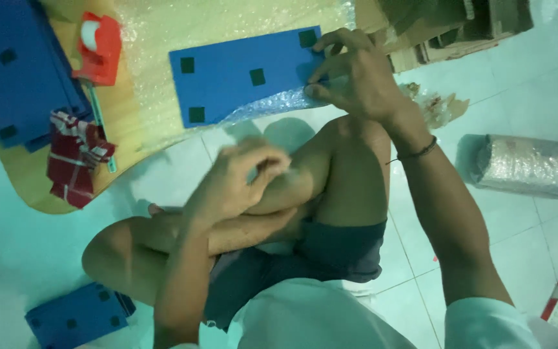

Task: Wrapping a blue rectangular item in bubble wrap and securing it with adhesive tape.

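On my far left a blue stack (14, 71) lies on the wooden board (40, 187), a red tape dispenser (101, 46) beside it. My left hand (237, 178) hovers above my knee, fingertips pinched together; whether they hold anything I cannot tell. The blue panel (240, 77) with dark squares lies on bubble wrap (272, 103) at the board's near edge. My right hand (356, 74) pinches its right end. I judge a firm, flat grip there keeps it from sliding.
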